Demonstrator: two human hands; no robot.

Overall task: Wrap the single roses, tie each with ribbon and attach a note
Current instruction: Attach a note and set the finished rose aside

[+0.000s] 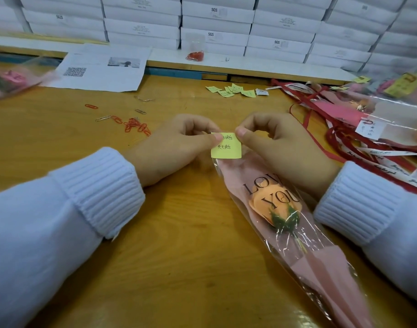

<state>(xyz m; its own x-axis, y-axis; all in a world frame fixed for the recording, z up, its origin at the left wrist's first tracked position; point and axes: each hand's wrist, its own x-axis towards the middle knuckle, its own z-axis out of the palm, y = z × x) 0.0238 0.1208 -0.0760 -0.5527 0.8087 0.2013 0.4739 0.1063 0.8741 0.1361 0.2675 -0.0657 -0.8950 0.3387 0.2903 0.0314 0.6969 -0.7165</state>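
While left grip (176, 143) and right grip (278, 143) pinch the note (226, 151) at the top of the wrapped rose (273, 209), the step is attaching; the next move probably needs one of the paper clips (134, 125) left of the rose.

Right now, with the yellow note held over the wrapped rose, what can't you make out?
Head view:
- Top line on the yellow note: partly covered by the left hand.
- Its upper right corner: under the right hand.
- Lower end of the wrapped rose: cut off by the bottom edge.
- Print on the white boxes: too small.
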